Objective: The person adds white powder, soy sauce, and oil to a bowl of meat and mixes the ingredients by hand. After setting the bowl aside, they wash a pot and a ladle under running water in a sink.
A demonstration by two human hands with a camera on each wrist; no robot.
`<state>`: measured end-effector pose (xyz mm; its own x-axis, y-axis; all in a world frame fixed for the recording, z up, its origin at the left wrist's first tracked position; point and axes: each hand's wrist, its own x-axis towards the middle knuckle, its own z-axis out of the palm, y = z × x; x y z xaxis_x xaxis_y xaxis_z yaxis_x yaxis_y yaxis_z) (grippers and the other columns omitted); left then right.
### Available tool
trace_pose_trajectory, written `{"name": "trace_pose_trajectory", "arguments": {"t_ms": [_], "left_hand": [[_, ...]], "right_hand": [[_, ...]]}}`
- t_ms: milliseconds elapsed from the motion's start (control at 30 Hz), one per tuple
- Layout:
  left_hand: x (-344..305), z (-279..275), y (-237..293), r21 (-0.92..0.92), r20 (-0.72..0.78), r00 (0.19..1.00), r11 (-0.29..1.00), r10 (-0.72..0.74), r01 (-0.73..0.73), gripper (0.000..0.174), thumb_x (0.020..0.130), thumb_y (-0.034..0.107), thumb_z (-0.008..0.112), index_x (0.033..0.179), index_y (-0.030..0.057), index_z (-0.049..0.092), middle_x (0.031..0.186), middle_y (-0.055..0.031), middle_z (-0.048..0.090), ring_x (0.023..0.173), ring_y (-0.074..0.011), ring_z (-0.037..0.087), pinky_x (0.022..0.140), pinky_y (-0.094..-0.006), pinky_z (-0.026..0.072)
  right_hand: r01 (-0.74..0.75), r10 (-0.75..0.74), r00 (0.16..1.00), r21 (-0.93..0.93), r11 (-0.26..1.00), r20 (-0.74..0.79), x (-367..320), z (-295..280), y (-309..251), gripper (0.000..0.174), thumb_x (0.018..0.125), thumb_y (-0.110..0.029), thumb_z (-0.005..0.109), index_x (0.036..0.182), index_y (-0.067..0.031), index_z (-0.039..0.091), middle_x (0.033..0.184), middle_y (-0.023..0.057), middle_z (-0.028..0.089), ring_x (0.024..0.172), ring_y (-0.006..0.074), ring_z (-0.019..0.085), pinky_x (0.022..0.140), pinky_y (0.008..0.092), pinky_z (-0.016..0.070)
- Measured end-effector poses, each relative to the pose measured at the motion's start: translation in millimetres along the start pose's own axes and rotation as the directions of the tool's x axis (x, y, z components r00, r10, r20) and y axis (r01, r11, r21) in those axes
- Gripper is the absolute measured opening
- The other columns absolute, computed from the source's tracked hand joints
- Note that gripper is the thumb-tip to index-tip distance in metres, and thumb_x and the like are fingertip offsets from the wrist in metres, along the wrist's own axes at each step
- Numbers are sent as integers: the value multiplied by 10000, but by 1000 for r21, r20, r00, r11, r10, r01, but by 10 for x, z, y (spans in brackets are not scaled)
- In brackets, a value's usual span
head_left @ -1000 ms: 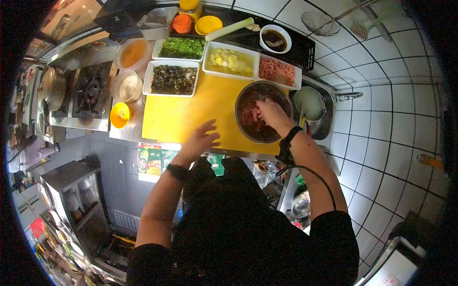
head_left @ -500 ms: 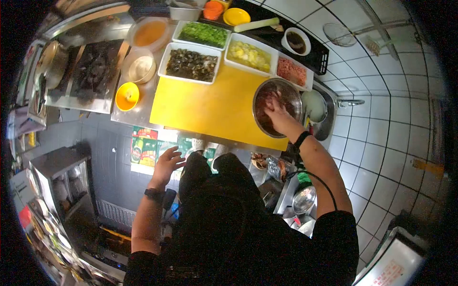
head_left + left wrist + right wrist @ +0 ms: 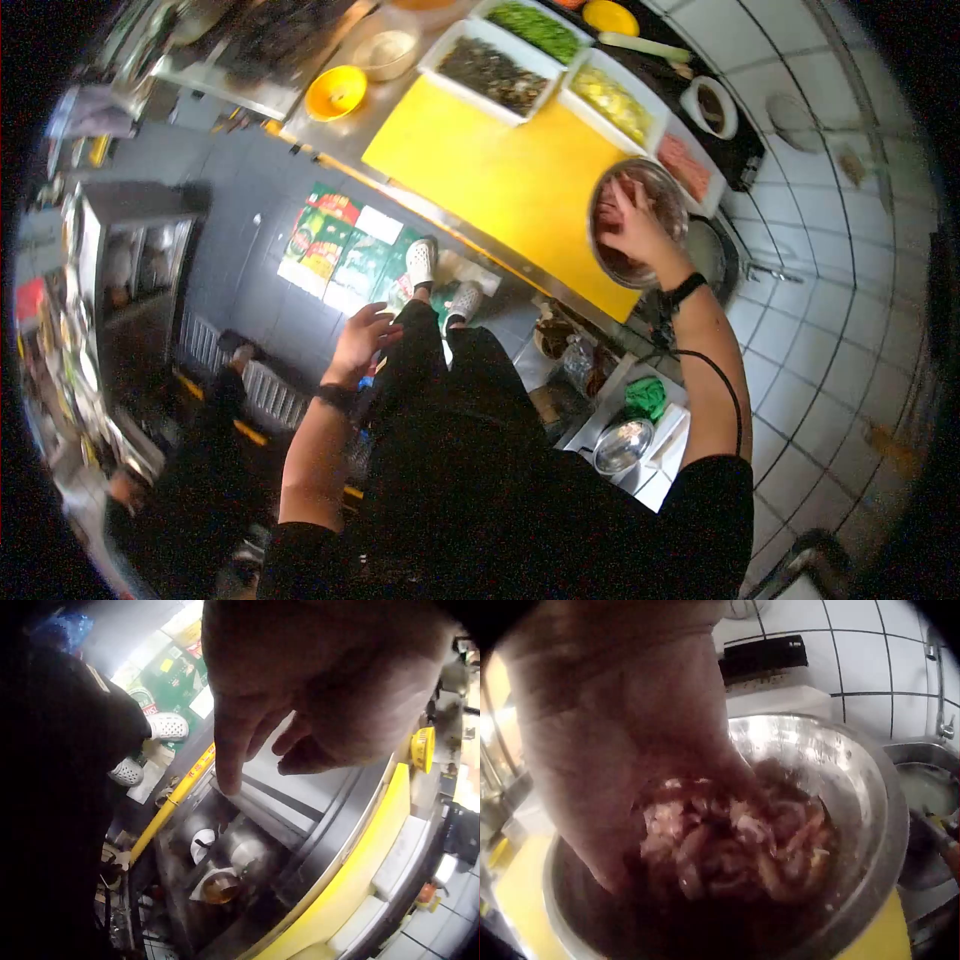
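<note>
My right hand (image 3: 641, 236) reaches into a metal bowl (image 3: 859, 795), fingers spread on raw meat strips (image 3: 780, 859). In the right wrist view, its fingertips are hidden among the wet, reddish strips. The bowl stands at the right end of a yellow cutting board (image 3: 500, 185). Away from the counter, my left hand (image 3: 362, 346) hangs beside my leg, its fingers loose and holding nothing. Dark in the left wrist view, that same hand (image 3: 322, 690) appears above the counter's side and a lower shelf.
Behind the board stand white trays of dark chopped pieces (image 3: 492, 72), chopped greens (image 3: 532, 30), yellow pieces (image 3: 612, 103) and pink minced meat (image 3: 685, 168). A yellow bowl (image 3: 337, 93) sits left; a sink (image 3: 930, 754) lies right. Another person (image 3: 190, 500) is at lower left.
The head view has turned, so the counter sits higher and further right. My left hand has dropped from over the board's edge to my side. My right hand stays in the bowl, fingers shifting.
</note>
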<state>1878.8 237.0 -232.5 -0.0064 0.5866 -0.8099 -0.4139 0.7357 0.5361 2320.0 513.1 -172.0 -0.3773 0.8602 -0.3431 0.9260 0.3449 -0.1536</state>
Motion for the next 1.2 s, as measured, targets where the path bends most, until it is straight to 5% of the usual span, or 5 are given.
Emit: {"name": "trace_pose_trajectory", "arguments": {"t_ms": [167,300,667,967,1200], "left_hand": [[249,-84,-353,-66,22,1000,998,-18,20,450,923,26,577,1349,-70,471,1181,-190,603,1005,-269,654,865,-355,578],[1076,-296,-917,105,165,965,969,203,-222,376,935,83,608,1276,-51,523,1027,-136,649,856,-221,674,770,-339,581],[2421,572,-300,436,110,724,621,681,-651,494,774,41,609,1267,46,584,1181,-214,642,1122,-389,600,961,-436,494],[2565,883,-467,427,260,686,557,679,-713,561,712,-28,591,1270,-21,537,1260,-229,552,1205,-409,511,1029,-424,434],[2425,1024,-555,463,403,707,537,582,-706,584,701,-63,587,1277,15,519,1241,-231,549,1208,-421,507,1034,-445,435]], "right_hand": [[-121,121,989,949,290,89,187,790,688,488,900,-73,598,1370,1,492,1535,202,332,1274,328,529,1013,395,486],[-23,24,1000,178,984,-4,84,80,383,249,951,-96,529,1180,-15,581,1027,227,658,966,371,645,837,434,495],[42,-87,984,275,960,153,0,414,487,789,830,-15,634,1504,38,226,1486,260,333,1369,368,349,1170,442,259],[-603,543,797,289,743,265,-3,86,637,353,1001,-241,570,1276,-22,534,984,81,661,870,187,675,691,345,572],[-27,29,999,-53,998,35,128,335,398,468,839,-5,618,1290,-11,491,1281,186,577,1183,358,570,949,428,488]]}}
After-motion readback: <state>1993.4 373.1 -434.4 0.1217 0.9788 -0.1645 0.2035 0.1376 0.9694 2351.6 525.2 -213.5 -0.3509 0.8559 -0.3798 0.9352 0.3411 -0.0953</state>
